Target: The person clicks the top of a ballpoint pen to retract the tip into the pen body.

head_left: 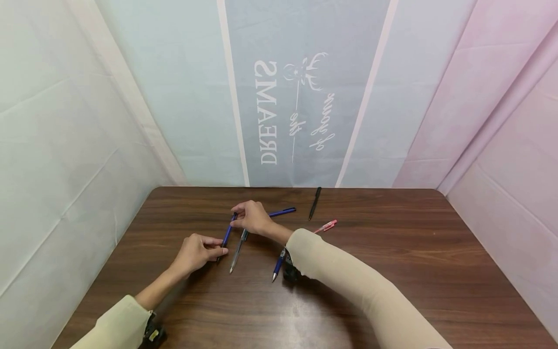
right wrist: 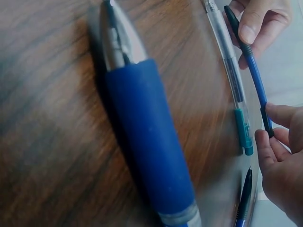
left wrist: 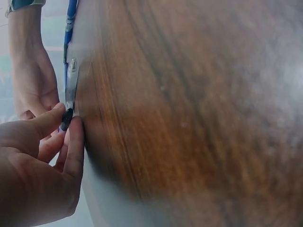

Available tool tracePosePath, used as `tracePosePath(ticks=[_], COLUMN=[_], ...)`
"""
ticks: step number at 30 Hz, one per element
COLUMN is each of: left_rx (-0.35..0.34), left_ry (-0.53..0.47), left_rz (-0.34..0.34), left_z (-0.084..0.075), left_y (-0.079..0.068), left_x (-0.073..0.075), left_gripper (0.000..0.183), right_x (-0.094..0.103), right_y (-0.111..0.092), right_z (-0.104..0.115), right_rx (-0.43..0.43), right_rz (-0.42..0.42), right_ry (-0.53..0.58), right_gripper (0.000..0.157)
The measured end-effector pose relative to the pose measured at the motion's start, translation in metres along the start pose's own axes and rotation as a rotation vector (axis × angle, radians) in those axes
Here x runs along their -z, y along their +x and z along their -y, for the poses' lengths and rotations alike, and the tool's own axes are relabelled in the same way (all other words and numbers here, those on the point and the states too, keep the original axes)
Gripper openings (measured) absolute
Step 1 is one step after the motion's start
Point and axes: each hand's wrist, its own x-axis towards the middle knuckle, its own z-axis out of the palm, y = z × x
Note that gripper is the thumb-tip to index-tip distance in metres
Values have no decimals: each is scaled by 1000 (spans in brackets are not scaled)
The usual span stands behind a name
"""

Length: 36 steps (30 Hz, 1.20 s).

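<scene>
A slim blue pen (head_left: pixel 228 231) with dark ends is held between both hands at the left of the group. My left hand (head_left: pixel 193 254) pinches its near, dark-gripped end between thumb and fingers. The far end is pinched by my right hand (head_left: pixel 255 218), and in the right wrist view the pen (right wrist: pixel 255 75) spans the gap between the two hands. Just right of it, a clear pen (head_left: pixel 237 252) with a teal end (right wrist: pixel 244 132) lies on the table. A second blue pen (head_left: pixel 283 212) lies behind the right hand, partly hidden by it.
Near the right forearm lies a pen with a blue grip (head_left: pixel 278 265), partly covered by the sleeve. Farther back are a black pen (head_left: pixel 315 203) and a pink pen (head_left: pixel 327 226), all on the brown wooden table (head_left: pixel 414 257). A printed curtain (head_left: pixel 305 169) hangs behind.
</scene>
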Motion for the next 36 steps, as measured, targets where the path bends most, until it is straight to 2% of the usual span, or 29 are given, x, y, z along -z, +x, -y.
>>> tracePosePath(ticks=[11,22,23,26,29,30,36], left_rx=[-79,-105,-109,-123,-132,-133,-151], left_ry=[145,221,231,259,276,281,303], left_rz=[-29,-67,-70,-81,-87,-88,-78], left_z=[-2,-7,-8,-8,-8,-8,-8], left_y=[-1,-5,-5,-5,-5,-5,-5], left_x=[-1,-2,-2,-2,-2,-2,-2], left_gripper=[25,25,25,25,25,24,25], right_x=[-2,-1,-5,-5,-4,1,0], right_y=[1,2,7,7,7,2,1], right_z=[-1,0,-8,-8,-6,2,3], right_rx=[25,90,108,120,114,97,69], right_rz=[22,55,49,59,70,82,104], right_ry=[-54,-195,-216,-255,-283,-285,-327], right_gripper=[37,35,36,36,36,35,36])
